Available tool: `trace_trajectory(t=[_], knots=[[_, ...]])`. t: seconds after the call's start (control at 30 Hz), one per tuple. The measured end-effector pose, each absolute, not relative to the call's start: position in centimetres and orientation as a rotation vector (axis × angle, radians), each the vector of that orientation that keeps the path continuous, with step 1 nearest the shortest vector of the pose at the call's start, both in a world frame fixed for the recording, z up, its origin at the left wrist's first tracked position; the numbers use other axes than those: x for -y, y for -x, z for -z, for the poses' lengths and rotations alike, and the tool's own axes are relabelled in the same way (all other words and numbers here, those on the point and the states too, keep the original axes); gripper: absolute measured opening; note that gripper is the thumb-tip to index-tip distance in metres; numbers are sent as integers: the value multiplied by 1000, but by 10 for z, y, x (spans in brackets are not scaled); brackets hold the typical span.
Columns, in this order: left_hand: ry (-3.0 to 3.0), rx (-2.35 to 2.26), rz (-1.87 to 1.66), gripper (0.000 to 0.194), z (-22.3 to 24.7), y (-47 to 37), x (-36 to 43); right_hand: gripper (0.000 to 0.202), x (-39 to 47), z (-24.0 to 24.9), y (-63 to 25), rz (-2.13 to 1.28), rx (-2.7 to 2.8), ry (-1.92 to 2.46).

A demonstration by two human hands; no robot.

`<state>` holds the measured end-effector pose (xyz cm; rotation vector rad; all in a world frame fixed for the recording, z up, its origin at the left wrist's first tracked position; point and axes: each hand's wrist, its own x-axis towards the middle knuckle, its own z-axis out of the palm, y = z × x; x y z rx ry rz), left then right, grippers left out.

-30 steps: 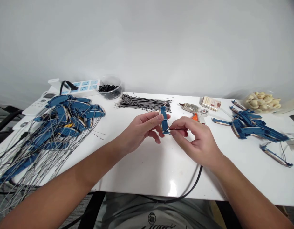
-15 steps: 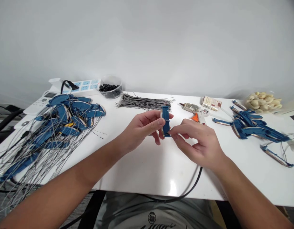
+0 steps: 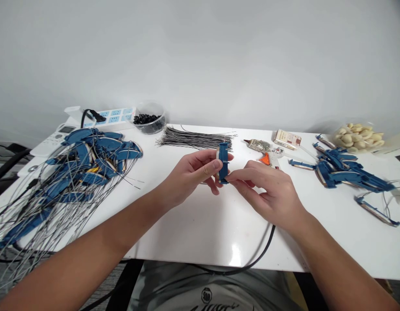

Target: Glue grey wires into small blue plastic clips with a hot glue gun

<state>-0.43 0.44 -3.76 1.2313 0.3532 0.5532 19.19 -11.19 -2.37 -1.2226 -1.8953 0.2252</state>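
Note:
Upright in my left hand [image 3: 198, 170] is a narrow blue plastic part [image 3: 223, 162] with a pale strip along its left side. The thumb presses on its front and the fingers wrap behind it. My right hand [image 3: 267, 190] is closed in a pinch, thumb and index fingertips meeting at the part's lower right corner. Whatever lies between those fingertips is too small to make out. Behind the held part, a bundle of thin dark wires [image 3: 193, 138] rests on the white table [image 3: 193, 233].
On the left lies a heap of blue parts [image 3: 102, 144] with long wires, near a power strip [image 3: 113, 115] and a tub of black pieces [image 3: 149, 121]. Rightward are a glue gun [image 3: 266, 159], a small box [image 3: 287, 139], more blue parts [image 3: 352, 175] and a bag of cream-coloured pieces [image 3: 358, 137].
The blue part and both hands have shifted very slightly left and up in view. The right fingertips still pinch at the part's lower end.

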Motion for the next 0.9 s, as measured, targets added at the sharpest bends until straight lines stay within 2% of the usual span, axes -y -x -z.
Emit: trace_trajectory(t=[0.9], knots=[[-1312,-538,-670,34,37,0,0,10,110,29,-180,-397,1715,1302]])
